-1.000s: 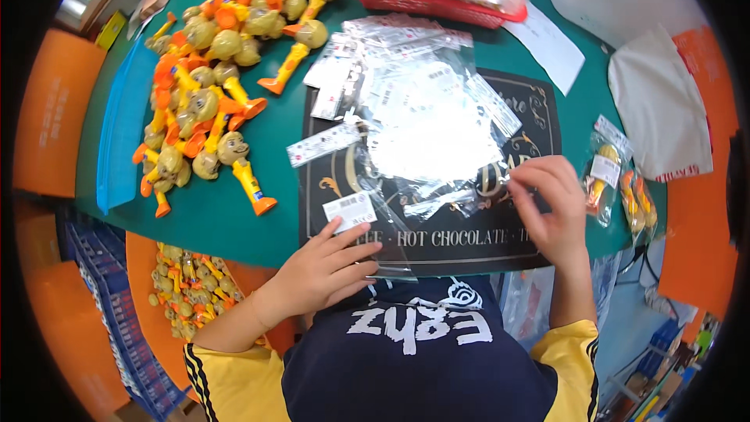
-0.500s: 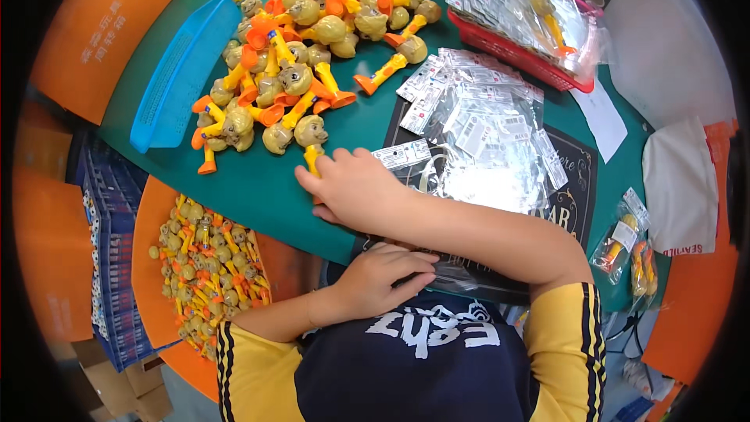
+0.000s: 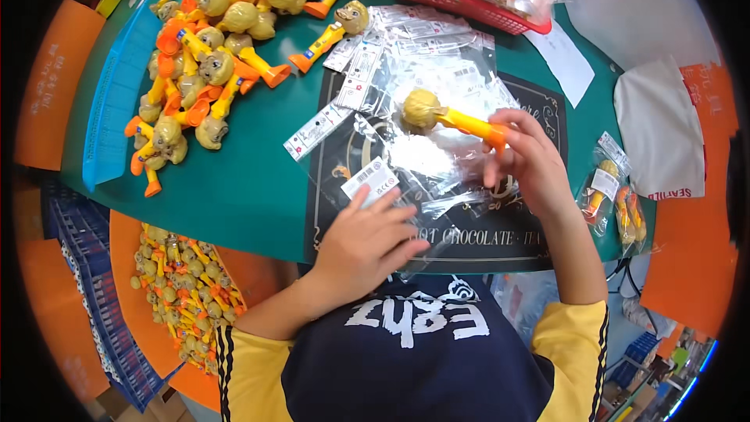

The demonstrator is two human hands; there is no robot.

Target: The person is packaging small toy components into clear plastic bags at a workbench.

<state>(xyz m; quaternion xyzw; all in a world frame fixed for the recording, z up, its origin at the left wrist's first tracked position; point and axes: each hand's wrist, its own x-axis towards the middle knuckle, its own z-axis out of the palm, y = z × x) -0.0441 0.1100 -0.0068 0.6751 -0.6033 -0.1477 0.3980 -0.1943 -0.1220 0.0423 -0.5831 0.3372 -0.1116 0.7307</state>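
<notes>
My right hand grips a toy by its orange handle, the tan head pointing left above a heap of clear plastic bags. Lower down, my left hand rests flat with fingers spread on a clear bag with a white label, which lies on a black printed mat. A big pile of the same tan and orange toys covers the green table at the upper left.
A red basket of bagged toys stands at the top. Bagged toys lie at the right edge beside a white cloth and a paper sheet. A blue crate and an orange bin of toys sit below left.
My right hand reached left to the toy pile, then came back to the right holding one toy. My left hand has shifted onto the labelled bag.
</notes>
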